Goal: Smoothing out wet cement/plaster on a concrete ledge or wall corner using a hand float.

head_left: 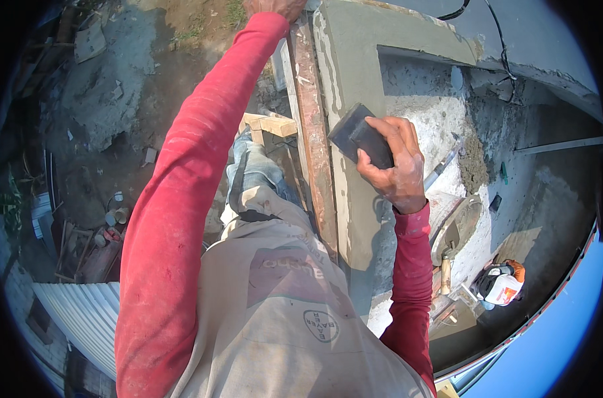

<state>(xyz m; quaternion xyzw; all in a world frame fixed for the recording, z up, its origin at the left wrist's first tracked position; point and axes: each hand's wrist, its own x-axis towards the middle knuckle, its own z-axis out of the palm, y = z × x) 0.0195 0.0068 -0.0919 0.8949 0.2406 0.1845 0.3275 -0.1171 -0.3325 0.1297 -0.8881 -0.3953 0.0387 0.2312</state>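
My right hand (pixel 400 159) grips a dark, block-shaped plastering float (pixel 346 138), thumb on one side and fingers over the other. The float's face lies on or close against a strip of smooth grey wet plaster (pixel 356 199). A long, mortar-stained wooden board (pixel 309 99) runs along the left edge of that strip. Stretched far forward, my left arm ends at my left hand (pixel 275 8), near the far end of the board. The picture's upper edge cuts that hand off, and its fingers cannot be made out.
Right of the plaster, a trowel with a wooden handle (pixel 445 273) lies by a mortar-coated board (pixel 457 229). Farther right, below, is another person (pixel 502 284). Black cables (pixel 504 56) hang at upper right. Left are a timber piece (pixel 275 125) and corrugated sheeting (pixel 82 322).
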